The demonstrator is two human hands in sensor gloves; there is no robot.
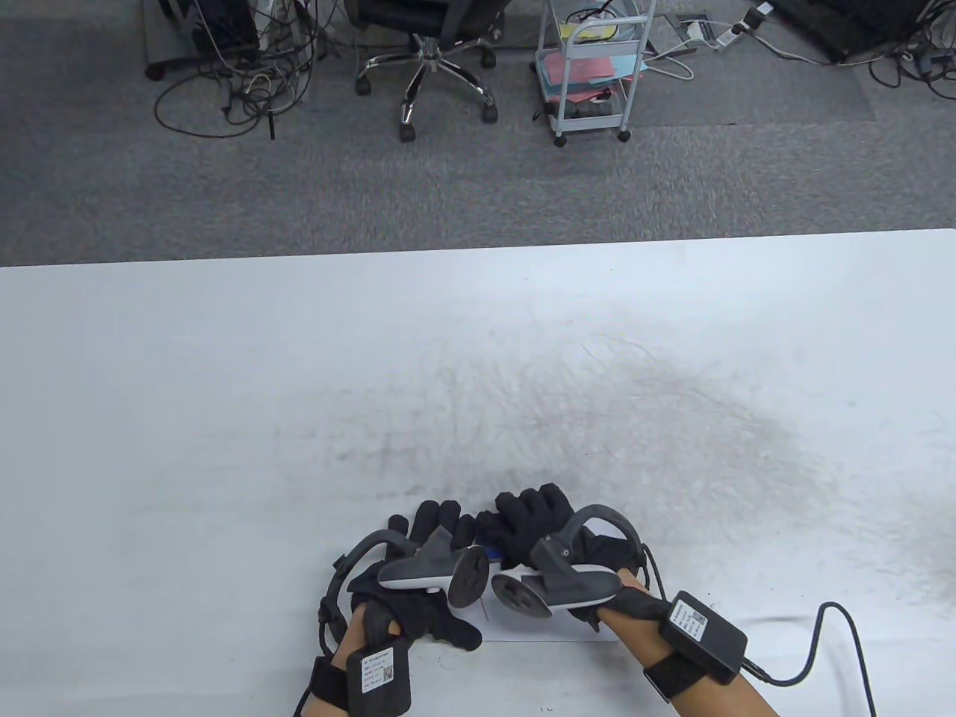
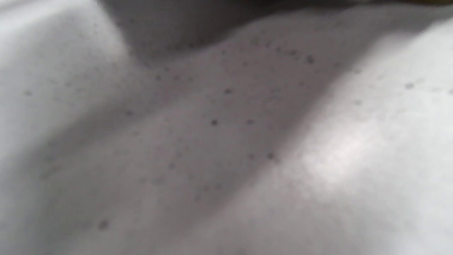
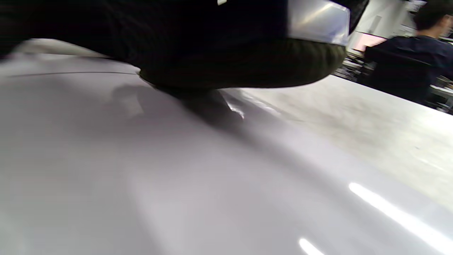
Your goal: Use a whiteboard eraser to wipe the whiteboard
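Both hands are close together at the table's near edge, over a small whiteboard (image 1: pixel 549 632) that lies flat; only its near strip shows. My right hand (image 1: pixel 526 519) curls its fingers down over the whiteboard eraser, of which a blue sliver (image 1: pixel 496 554) shows in the table view. In the right wrist view the eraser's dark felt (image 3: pixel 244 69) presses on the glossy board (image 3: pixel 177 170) under my glove. My left hand (image 1: pixel 433 526) lies with fingers stretched forward, resting beside the right hand and holding nothing. The left wrist view shows only a blurred white speckled surface (image 2: pixel 226 141).
The white table (image 1: pixel 224 388) carries a wide grey smudge (image 1: pixel 672 418) in the middle and right. A cable (image 1: pixel 836 635) runs from my right wrist pack. Beyond the far edge stand an office chair (image 1: pixel 433 52) and a cart (image 1: pixel 594 67).
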